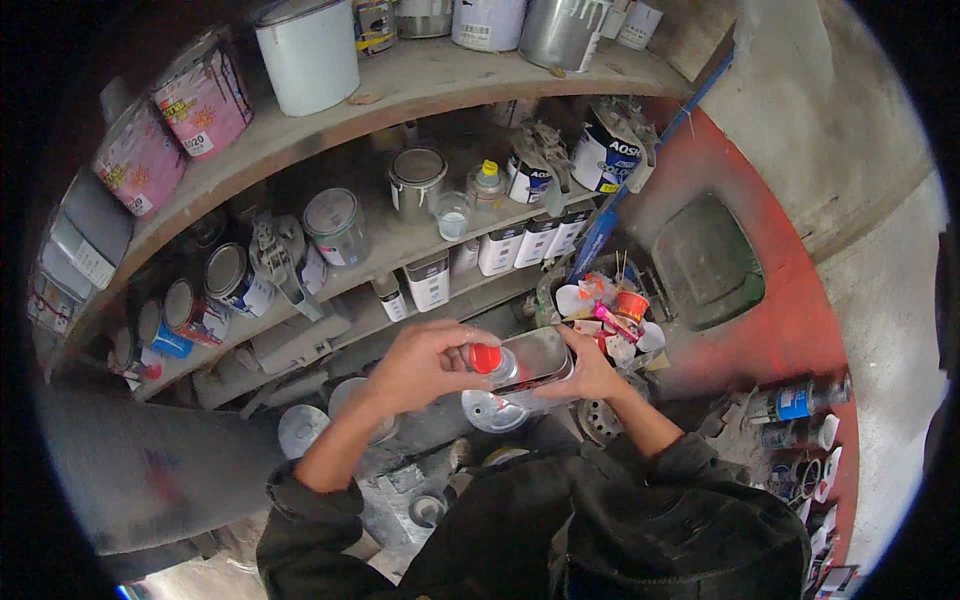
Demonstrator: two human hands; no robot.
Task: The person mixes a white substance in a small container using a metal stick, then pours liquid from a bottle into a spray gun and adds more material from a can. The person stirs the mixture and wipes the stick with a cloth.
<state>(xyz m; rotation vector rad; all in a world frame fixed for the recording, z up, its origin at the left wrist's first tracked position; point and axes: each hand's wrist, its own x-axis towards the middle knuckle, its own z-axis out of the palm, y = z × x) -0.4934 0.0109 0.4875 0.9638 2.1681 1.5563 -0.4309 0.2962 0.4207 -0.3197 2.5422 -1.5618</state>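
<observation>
In front of my chest I hold a rectangular metal can (541,351) with a red screw cap (486,358) at one end of its top. My left hand (424,365) has its fingers around the cap. My right hand (589,369) grips the can's far end, thumb and fingers on opposite sides. The can's body below the top is largely hidden. Beneath it, a pale round lid or disc (493,412) shows lower down. Whether the cap is loose or tight cannot be seen.
A wooden shelf (420,71) with paint tins curves across the top. Below it, another shelf (375,259) carries tins, a clear cup (453,216) and a yellow-capped bottle (487,180). A full rubbish bin (551,289) stands beyond the can. Several containers (795,403) line the right.
</observation>
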